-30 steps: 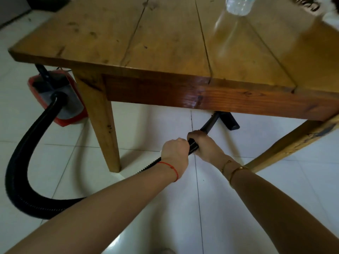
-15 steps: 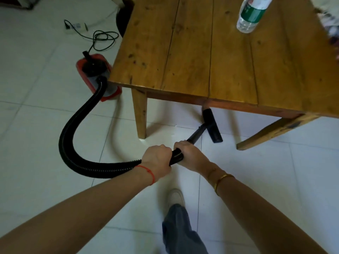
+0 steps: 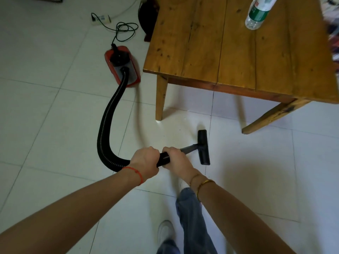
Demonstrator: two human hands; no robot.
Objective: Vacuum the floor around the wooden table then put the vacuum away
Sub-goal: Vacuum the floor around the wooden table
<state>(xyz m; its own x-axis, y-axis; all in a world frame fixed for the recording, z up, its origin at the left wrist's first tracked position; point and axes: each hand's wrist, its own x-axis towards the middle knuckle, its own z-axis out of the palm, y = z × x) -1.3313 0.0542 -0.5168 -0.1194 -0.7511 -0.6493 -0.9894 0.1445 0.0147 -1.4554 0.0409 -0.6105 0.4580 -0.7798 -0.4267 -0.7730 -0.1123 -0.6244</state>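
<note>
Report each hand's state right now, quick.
Left hand: closed, fingers curled round the black ribbed hose.
Right hand: closed, gripping the hose where it meets the wand.

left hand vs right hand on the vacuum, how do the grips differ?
The left hand grips the ribbed black hose further back; the right hand grips ahead of it, where the hose meets the tube leading to the floor nozzle. The left wrist wears a red string, the right wrist gold bangles. Both are curled round the same hose, knuckles up, a short stretch of hose showing between them.
</note>
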